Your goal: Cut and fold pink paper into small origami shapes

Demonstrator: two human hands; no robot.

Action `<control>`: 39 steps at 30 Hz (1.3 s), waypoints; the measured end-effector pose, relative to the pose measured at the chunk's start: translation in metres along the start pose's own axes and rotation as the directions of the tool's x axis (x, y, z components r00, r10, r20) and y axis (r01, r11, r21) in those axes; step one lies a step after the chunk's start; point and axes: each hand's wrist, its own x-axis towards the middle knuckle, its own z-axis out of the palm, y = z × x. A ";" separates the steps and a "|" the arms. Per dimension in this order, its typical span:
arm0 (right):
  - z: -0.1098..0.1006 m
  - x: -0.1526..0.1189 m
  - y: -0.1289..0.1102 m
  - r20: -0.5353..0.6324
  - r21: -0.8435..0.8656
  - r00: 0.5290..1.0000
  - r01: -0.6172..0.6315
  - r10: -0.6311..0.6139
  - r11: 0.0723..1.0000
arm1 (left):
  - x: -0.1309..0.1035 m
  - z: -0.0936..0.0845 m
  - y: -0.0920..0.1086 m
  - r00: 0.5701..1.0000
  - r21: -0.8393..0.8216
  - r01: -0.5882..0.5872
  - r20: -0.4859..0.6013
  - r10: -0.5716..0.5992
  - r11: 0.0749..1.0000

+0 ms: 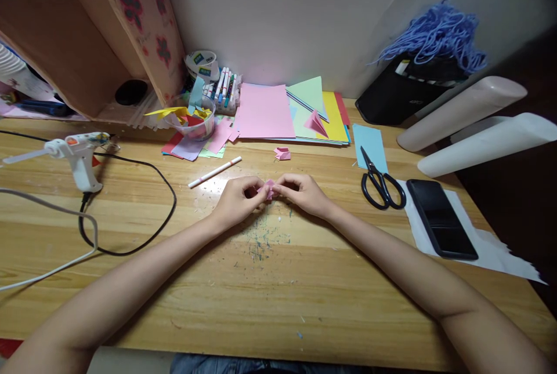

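Near the middle of the wooden table, a small folded pink paper is pinched between both hands. My left hand grips its left side with thumb and fingers. From the other side my right hand pinches it too, and the fingers cover much of the paper. Another small folded pink piece lies just behind the hands. A white stick with reddish bands rests to the left of them.
A glue gun with looping cables stands left. Black scissors and a phone lie right. Behind are coloured paper sheets, a plastic bowl of paper pieces, markers and two white rolls.
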 end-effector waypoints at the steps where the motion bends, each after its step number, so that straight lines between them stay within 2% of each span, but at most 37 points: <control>1: 0.000 0.000 0.000 -0.004 0.004 1.000 0.000 0.000 1.000 | 0.000 0.000 0.000 1.000 0.004 0.000 -0.008 0.000 1.000; 4: 0.001 0.000 -0.001 -0.009 0.025 1.000 0.000 0.000 1.000 | 0.001 0.000 0.000 0.999 -0.022 0.037 -0.036 -0.038 0.999; 7: 0.001 0.000 -0.002 -0.004 0.051 1.000 0.000 0.000 0.999 | 0.002 -0.001 -0.001 0.997 -0.069 0.075 -0.014 -0.076 0.995; 11: 0.000 0.000 -0.003 0.003 0.050 1.000 -0.017 0.017 0.999 | 0.002 -0.002 -0.004 0.997 -0.022 0.051 0.051 -0.050 0.998; 18: -0.002 0.000 -0.008 0.078 0.103 0.997 -0.032 0.024 0.994 | 0.002 -0.002 -0.001 0.997 0.020 0.024 0.077 -0.026 1.000; 22: -0.003 -0.001 -0.008 0.104 0.054 0.994 0.013 -0.018 0.998 | 0.001 -0.004 0.000 0.995 -0.015 0.013 0.097 -0.011 1.000; 28: -0.001 -0.001 -0.006 0.149 -0.091 0.989 0.016 -0.002 0.996 | 0.001 -0.005 -0.004 0.994 -0.071 0.025 0.108 -0.017 0.997; 35: -0.003 -0.001 -0.005 0.195 -0.062 0.981 0.011 0.001 0.998 | 0.000 -0.002 -0.004 0.996 -0.028 0.018 0.093 -0.015 0.999; 39: -0.002 -0.001 -0.004 0.184 -0.021 0.983 0.004 0.000 1.000 | 0.001 -0.002 -0.004 0.996 -0.035 0.025 0.089 -0.022 0.999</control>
